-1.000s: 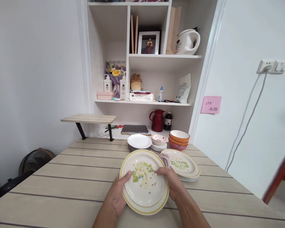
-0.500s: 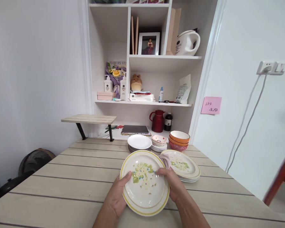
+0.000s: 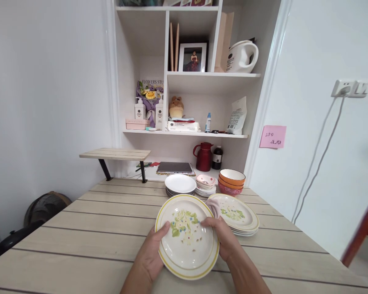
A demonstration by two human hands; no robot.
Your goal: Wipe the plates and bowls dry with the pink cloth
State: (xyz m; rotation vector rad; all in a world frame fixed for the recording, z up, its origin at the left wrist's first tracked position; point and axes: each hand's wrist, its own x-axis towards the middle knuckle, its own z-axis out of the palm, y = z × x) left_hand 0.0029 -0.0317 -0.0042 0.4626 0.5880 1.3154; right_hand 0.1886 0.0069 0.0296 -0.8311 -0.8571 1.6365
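Note:
A cream plate (image 3: 187, 241) with a yellow rim and a green floral pattern is held tilted above the table, its face toward me. My left hand (image 3: 151, 251) grips its left edge, thumb on the front. On the right edge my right hand (image 3: 225, 237) is closed, thumb over the face and the other fingers hidden behind. A pinkish-grey cloth (image 3: 214, 207) pokes out above my right hand at the plate's edge; how it is held is hidden. Just behind that hand lies a stack of matching floral plates (image 3: 241, 212).
Along the table's (image 3: 88, 241) back stand a stack of white plates (image 3: 180, 183), small dishes (image 3: 205, 182) on small plates, and stacked bowls (image 3: 231, 179). A small raised shelf (image 3: 115, 154) is at the back left. Behind are a red jug (image 3: 204, 157) and a dark bottle (image 3: 217, 157).

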